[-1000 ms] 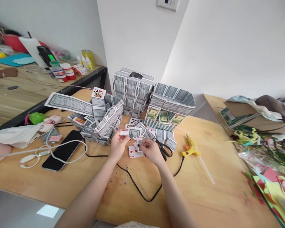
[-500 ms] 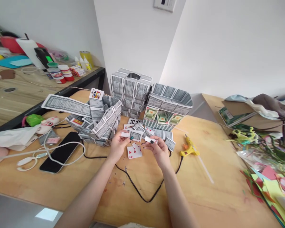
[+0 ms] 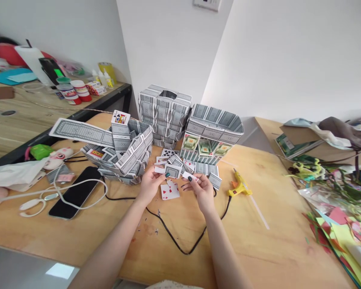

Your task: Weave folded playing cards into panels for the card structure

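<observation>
My left hand (image 3: 150,182) pinches a playing card (image 3: 173,171) between thumb and fingers, its patterned grey back and a white folded edge showing. In my right hand (image 3: 202,190) a second playing card, its white edge (image 3: 187,176) visible, is gripped between thumb and fingertips. The two cards are apart. Below them on the table lie loose face-up cards (image 3: 170,191) with red pips. Behind my hands, more cards (image 3: 169,154) lie in a loose heap. Around it stand structures of folded cards: a low one (image 3: 132,152) at left, a tall one (image 3: 165,112) behind, another (image 3: 215,126) at right.
A yellow glue gun (image 3: 240,184) lies at right, its black cable (image 3: 180,249) looping across the front. At left are a phone (image 3: 76,192), white scissors (image 3: 33,206) and a white cord (image 3: 106,188). Craft paper (image 3: 338,237) piles at the right edge.
Both hands stay almost in place, each keeping hold of its card. The whole view has shifted slightly.
</observation>
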`<state>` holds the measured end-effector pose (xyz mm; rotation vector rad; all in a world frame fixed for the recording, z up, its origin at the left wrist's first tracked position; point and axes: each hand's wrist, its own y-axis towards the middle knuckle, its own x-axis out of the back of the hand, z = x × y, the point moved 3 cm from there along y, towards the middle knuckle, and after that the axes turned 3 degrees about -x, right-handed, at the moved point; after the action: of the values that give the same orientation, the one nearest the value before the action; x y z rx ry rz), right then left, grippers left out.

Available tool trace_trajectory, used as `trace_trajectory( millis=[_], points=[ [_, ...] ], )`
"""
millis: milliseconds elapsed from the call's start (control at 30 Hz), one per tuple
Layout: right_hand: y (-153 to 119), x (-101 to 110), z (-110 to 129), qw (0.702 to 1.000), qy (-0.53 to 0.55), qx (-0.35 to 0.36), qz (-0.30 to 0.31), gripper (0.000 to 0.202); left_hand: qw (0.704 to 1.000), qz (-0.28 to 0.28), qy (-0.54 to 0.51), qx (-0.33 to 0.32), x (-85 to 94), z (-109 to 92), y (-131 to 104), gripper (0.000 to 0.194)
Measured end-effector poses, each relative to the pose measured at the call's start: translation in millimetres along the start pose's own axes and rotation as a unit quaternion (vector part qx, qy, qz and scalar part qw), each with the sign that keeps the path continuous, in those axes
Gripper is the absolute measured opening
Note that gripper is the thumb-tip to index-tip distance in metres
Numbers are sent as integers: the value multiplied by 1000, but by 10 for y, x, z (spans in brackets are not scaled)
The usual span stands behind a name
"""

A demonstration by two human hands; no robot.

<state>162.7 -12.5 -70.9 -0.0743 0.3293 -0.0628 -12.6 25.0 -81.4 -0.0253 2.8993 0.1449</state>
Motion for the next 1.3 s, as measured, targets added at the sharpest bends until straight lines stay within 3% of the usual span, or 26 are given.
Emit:
trace_trajectory(
  millis=[300,633,1300],
  points=[
    [-8,46,10,997,-4,56,-50,18,1000,5,4,5,-15,-28,-2,23],
    [0,8,-32,999,33,6,-19,23,1000,0,8,-4,-15,-52,1,23],
    [-5,28,-14,992,-108,51,-38,20,1000,13,3,6,-14,37,4,22]
  ],
)
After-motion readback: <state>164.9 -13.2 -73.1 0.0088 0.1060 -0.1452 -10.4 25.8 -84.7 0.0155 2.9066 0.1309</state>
